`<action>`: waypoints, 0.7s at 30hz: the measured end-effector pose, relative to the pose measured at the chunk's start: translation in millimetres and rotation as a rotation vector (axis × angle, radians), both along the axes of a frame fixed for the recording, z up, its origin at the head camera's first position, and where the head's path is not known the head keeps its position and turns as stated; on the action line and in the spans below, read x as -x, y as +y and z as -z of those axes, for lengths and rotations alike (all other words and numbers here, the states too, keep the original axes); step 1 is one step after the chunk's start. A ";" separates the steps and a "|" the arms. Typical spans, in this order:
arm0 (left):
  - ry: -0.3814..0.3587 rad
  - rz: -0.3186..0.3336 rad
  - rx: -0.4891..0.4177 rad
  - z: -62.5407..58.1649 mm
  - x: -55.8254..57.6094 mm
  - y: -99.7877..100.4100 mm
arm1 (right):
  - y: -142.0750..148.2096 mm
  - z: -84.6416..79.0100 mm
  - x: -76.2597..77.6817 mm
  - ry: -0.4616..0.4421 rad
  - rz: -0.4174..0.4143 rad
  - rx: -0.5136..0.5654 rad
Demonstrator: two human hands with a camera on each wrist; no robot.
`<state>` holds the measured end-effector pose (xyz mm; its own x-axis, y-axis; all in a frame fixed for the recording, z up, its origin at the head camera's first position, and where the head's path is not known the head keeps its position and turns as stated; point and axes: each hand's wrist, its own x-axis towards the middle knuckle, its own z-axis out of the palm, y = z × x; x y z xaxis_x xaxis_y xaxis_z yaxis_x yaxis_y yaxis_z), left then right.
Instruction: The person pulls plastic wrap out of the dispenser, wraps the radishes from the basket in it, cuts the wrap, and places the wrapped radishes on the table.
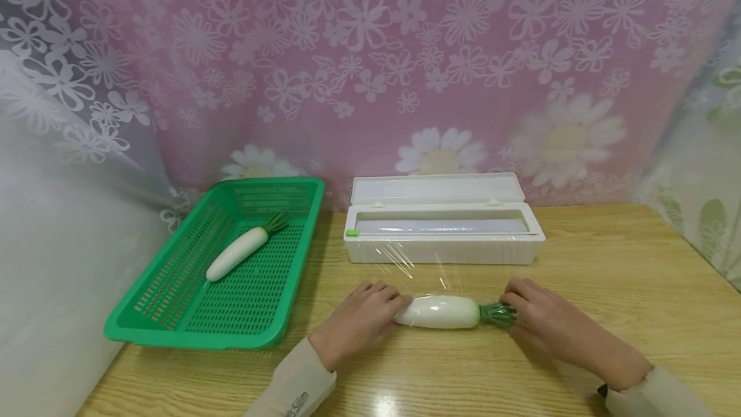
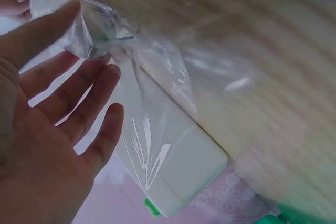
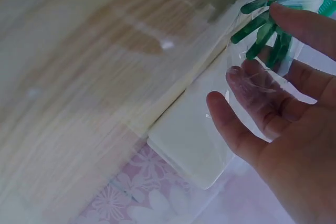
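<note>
Wrapping: two hands bracket a white toy radish (image 1: 442,311) lying crosswise on the bench (image 1: 608,256), with cling film (image 1: 399,262) running from the dispenser over it.
Left hand (image 1: 361,320): at 9 o'clock of the radish, on its blunt end; grip loose, fingers near straight and spread in the left wrist view, touching film, not clasping; judged to be pinning the film against that end.
Right hand (image 1: 550,324): at 3 o'clock, on the green leaf tuft (image 1: 498,314); grip likewise relaxed, fingertips under film, nothing clenched; likely steadying that end.
Film dispenser (image 1: 442,227): white box, lid up, at 12 o'clock of the radish, near; film taut between them, so the sheet appears uncut.
Basket (image 1: 173,301): green, slotted, at 10 o'clock, apart from the hands.
Second radish (image 1: 237,253): lies diagonally in the basket, leaves toward the back; whether wrapped, cannot tell.
Radish placement: parallel to the dispenser slot, probably so the sheet covers its full length.
Count: radishes 2; baskets 1; dispensers 1; hands 2.
</note>
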<state>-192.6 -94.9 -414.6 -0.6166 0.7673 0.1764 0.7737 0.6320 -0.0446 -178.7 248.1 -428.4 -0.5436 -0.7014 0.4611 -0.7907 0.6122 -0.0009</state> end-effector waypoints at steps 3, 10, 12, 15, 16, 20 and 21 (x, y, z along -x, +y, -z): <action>-0.048 -0.011 -0.004 -0.5 1.9 1.5 | 0.7 1.4 2.8 -0.023 -0.001 0.003; -0.054 -0.014 0.009 -1.3 5.3 2.9 | 1.9 1.5 5.3 -0.055 0.007 -0.007; -0.040 -0.005 0.011 -1.1 6.7 2.7 | 1.9 1.0 5.4 -0.073 0.020 -0.014; -0.055 0.010 -0.014 -0.9 10.3 2.2 | 2.3 -0.3 5.4 -0.105 0.046 -0.020; -0.069 0.016 -0.031 -0.4 12.1 2.1 | 2.2 -0.9 5.5 -0.118 0.052 -0.020; -0.147 0.041 -0.106 0.3 17.5 0.4 | 2.9 -2.9 6.5 -0.142 0.058 -0.018; -0.164 0.040 -0.116 0.8 18.4 -0.1 | 3.0 -3.1 6.9 -0.143 0.056 -0.019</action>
